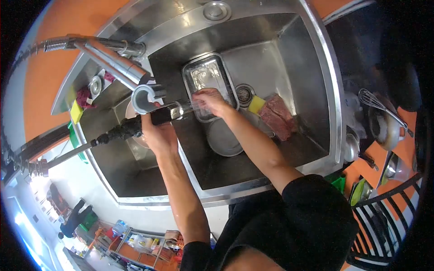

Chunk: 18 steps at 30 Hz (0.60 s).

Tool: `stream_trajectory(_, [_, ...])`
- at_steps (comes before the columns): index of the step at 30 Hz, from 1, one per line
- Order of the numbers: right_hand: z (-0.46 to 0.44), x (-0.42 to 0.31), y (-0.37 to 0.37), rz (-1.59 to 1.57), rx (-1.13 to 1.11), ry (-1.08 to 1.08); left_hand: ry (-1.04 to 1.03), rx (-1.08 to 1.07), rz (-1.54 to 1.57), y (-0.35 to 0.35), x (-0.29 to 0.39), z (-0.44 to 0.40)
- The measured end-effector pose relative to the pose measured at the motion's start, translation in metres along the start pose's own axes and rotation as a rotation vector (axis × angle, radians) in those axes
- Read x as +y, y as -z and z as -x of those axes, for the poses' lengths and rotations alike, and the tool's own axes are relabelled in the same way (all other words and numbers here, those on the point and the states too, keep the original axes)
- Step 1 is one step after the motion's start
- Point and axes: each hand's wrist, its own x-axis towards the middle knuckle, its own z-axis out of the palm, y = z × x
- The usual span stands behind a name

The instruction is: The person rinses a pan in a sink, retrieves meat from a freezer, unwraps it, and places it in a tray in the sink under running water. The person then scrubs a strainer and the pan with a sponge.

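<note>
My left hand (158, 133) is wrapped around the black handle of a spray faucet (174, 110), whose head points into the right basin. Water appears to run from it toward my right hand (210, 101). That hand hangs over a rectangular metal tray (205, 70); its fingers are blurred by water and motion, so I cannot make out any hold. Just below the tray lies a round grey pan or lid (224, 137), partly hidden by my right forearm. Right of the tray are a yellow sponge (256, 105) and a reddish-brown cloth (276, 118).
A drain (244, 95) sits in the right basin. The left basin holds a pale round bowl (140, 147). Another sponge (76, 112) rests on the far-left ledge. A whisk (379, 106) lies on the right. Another person (74, 221) is in the background.
</note>
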Motion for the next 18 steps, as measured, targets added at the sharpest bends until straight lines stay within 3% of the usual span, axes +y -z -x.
stream_trajectory(1, [0.011, -0.009, -0.002, 0.188, 0.027, 0.010, -0.024, 0.126, -0.013, -0.002, -0.001, -0.003])
stream_trajectory(2, [0.018, -0.011, -0.001, 0.375, 0.053, 0.013, -0.024, 0.070, -0.033, 0.010, -0.001, -0.009])
stream_trajectory(3, [0.019, 0.001, 0.018, 0.588, 0.082, 0.218, -0.034, 0.042, 0.003, 0.013, 0.000, -0.012])
stream_trajectory(5, [0.045, 0.001, 0.057, 1.110, 0.398, 0.500, -0.075, 0.109, 0.001, -0.002, 0.003, -0.010])
stream_trajectory(7, [0.082, -0.017, 0.097, 1.508, 0.688, 0.436, -0.085, 0.151, -0.004, -0.007, 0.006, -0.010])
stream_trajectory(8, [0.105, -0.034, 0.111, 1.664, 0.655, 0.193, -0.090, 0.172, -0.006, -0.006, 0.006, -0.009])
stream_trajectory(9, [0.119, -0.039, 0.125, 1.691, 0.623, 0.114, -0.079, 0.065, 0.060, 0.010, 0.003, -0.013])
stream_trajectory(10, [0.133, -0.043, 0.140, 1.718, 0.587, 0.036, -0.086, 0.092, 0.040, 0.010, 0.004, -0.013])
stream_trajectory(11, [0.138, -0.035, 0.158, 1.632, 0.562, 0.132, -0.093, 0.119, 0.021, 0.009, 0.004, -0.013])
stream_trajectory(14, [0.159, -0.027, 0.177, 1.799, 0.411, 0.339, -0.076, 0.124, -0.043, 0.012, 0.004, -0.009])
stream_trajectory(18, [0.171, -0.064, 0.127, 2.084, 0.140, 0.083, -0.087, 0.186, -0.061, 0.010, 0.009, -0.003])
